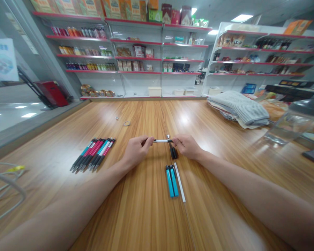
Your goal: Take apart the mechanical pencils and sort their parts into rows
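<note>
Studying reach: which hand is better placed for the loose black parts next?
Probably the right hand: the black parts lie nearer it than the left hand; both hold the white barrel.

Folded cloths [238,104]: stacked beyond and right of the right hand [187,146]
Clear jar [290,120]: placed farther right
Cable [15,184]: looped left of the left hand [136,148]
Shelves [139,72]: lined with goods [137,10], far beyond both hands

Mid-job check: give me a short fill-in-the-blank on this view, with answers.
1. The left hand and right hand hold the white pen at opposite ____.
2. The row of pens lies to the ____ of the left hand.
3. Beside the white sticks lie ____ blue tubes.

Answers: ends; left; two.
</note>
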`<state>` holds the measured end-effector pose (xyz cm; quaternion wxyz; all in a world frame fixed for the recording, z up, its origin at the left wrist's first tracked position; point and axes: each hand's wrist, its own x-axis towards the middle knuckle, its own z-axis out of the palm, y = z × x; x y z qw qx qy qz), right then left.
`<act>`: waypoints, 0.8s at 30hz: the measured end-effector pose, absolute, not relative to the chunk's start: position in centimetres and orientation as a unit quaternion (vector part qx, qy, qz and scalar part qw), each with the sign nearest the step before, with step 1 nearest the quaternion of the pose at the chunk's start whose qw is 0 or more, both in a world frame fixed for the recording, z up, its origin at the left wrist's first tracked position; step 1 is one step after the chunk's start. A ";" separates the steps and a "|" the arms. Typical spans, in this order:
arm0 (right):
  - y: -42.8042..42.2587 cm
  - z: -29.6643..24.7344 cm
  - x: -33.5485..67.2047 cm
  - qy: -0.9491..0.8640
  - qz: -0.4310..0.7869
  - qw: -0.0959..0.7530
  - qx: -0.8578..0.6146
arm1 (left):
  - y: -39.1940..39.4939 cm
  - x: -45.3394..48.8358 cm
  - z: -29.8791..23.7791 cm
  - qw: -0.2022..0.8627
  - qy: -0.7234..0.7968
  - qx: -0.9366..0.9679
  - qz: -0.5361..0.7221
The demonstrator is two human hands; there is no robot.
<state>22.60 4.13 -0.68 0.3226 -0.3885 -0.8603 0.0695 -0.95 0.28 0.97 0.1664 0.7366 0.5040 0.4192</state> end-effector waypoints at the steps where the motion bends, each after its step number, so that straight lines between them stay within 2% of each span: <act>1: 4.2 -0.7 22.6 -0.860 0.060 0.321 -0.393 | 0.3 -1.0 0.9 0.174 0.502 0.743 0.407; 3: 4.2 -0.7 22.6 -0.862 0.043 0.317 -0.394 | 0.4 -1.1 0.8 0.218 0.493 0.748 0.388; 10: 3.8 -0.3 22.1 -0.862 -0.024 0.336 -0.378 | 1.4 -1.6 1.1 0.501 0.454 0.649 0.348; 18: 3.4 0.9 21.8 -0.875 -0.113 0.338 -0.328 | 1.3 -1.3 1.9 0.649 0.428 0.525 0.346; 20: 3.3 1.1 21.9 -0.874 -0.112 0.340 -0.328 | 1.1 -1.1 1.6 0.613 0.455 0.535 0.362; 21: 3.2 1.2 21.9 -0.874 -0.107 0.341 -0.329 | 1.0 -0.9 1.4 0.560 0.475 0.555 0.391; 24: 3.2 1.0 22.2 -0.875 -0.087 0.339 -0.334 | 0.6 -0.5 0.8 0.322 0.501 0.667 0.447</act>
